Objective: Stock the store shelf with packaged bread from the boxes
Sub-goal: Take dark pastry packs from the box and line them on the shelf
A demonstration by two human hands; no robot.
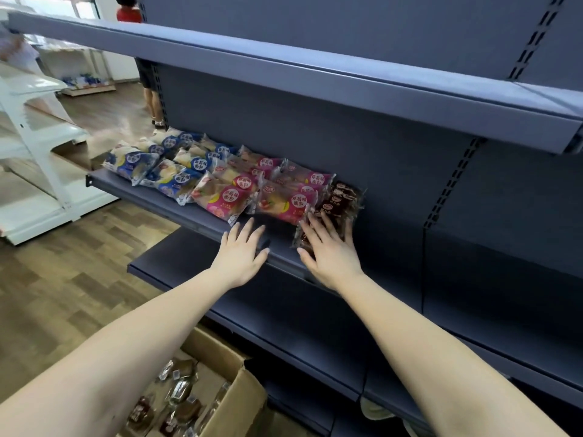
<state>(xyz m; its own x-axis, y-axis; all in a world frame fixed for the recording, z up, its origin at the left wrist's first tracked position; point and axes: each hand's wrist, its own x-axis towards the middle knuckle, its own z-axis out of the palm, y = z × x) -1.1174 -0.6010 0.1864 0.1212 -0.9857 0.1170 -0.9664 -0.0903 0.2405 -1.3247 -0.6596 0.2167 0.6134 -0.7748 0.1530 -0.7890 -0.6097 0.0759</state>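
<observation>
Wood-plank floor point(63, 279), brown-grey. White metal shelving unit point(41, 190) at left. Bright window point(83, 6) top left, daylight on white far wall point(121, 66). Low wooden pallet point(93, 89) with blue packs point(80, 81) by that wall. Person in red top point(129, 14) beyond.

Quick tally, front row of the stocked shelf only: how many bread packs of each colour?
Blue plastic-wrapped bread packs: 2
Pink plastic-wrapped bread packs: 2
Dark brown plastic-wrapped bread pack: 1, under the right hand
Total: 5
Rows behind overlap too much to count.
</observation>
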